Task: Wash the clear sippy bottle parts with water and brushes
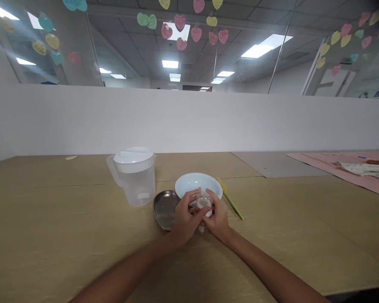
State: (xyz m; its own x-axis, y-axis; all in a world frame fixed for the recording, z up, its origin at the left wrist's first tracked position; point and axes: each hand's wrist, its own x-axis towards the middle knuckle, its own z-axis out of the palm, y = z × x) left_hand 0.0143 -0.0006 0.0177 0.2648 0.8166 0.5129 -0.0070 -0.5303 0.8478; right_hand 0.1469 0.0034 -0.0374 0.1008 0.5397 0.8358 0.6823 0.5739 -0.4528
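Note:
Both of my hands close around a small clear and white piece (204, 203), which looks like a baby bottle nipple with its ring. My left hand (186, 214) grips it from the left, with the thumb across its front. From the other side, the fingers of my right hand (219, 215) hold it. Behind and below the piece is a white bowl (182, 185), partly covered by my hands. A shallow metal dish (164, 208) sits just left of my left hand. Below my fingers a small pale thing (201, 229) shows, too hidden to name.
At the left stands a translucent lidded pitcher (139, 185) holding clear liquid. A brush with a green handle (235, 206) and yellow head lies right of the bowl. A pink cloth (322, 162) with items on it covers the far right. A white wall (189, 122) borders the table's back.

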